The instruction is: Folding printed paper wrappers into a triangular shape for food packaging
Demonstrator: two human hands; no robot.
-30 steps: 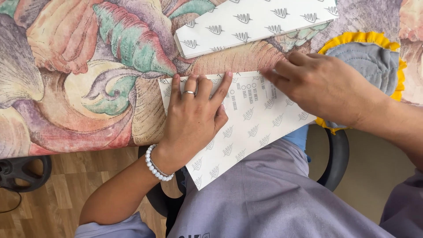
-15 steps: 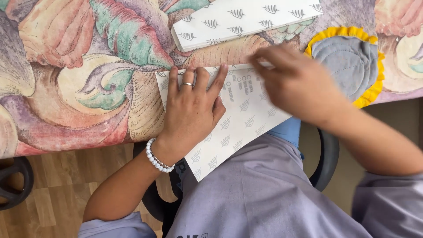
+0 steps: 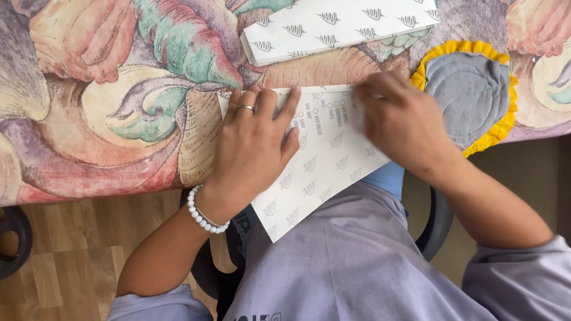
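A white paper bag [image 3: 324, 172], flat and printed with small grey leaf marks, lies half on the counter [image 3: 89, 154] and half off it; its lower corner hangs over the counter's edge above the person's lap, its upper edge runs along under the fingertips of both hands. The left hand [image 3: 253, 148] lies flat on the bag's left part, fingers [image 3: 262, 104] spread a little and pressed down, tips at the bag's top edge; a ring sits on one finger and a white bead bracelet [image 3: 205, 217] circles the wrist. The right hand [image 3: 401, 122] is blurred; it rests on the bag's right top corner, fingers bent and close together, pressing or creasing the edge, and I cannot tell whether they pinch the paper. Just beyond the fingertips lies a second bag [image 3: 333, 27] of the same paper, thicker, a folded stack, set aslant and apart from the first. Right of the right hand, touching or nearly touching its knuckles, a round grey quilted mat [image 3: 473, 89] with a yellow frill lies at the counter's edge. The counter wears a glossy cloth of large shells in pink, green and cream; the room left of the left hand is bare cloth. Below are a grey shirt [image 3: 357, 261], a dark chair and wood floor. Against half a second ago the right hand has slid leftward along the top edge, nearer the left fingers; the left hand has kept its place.
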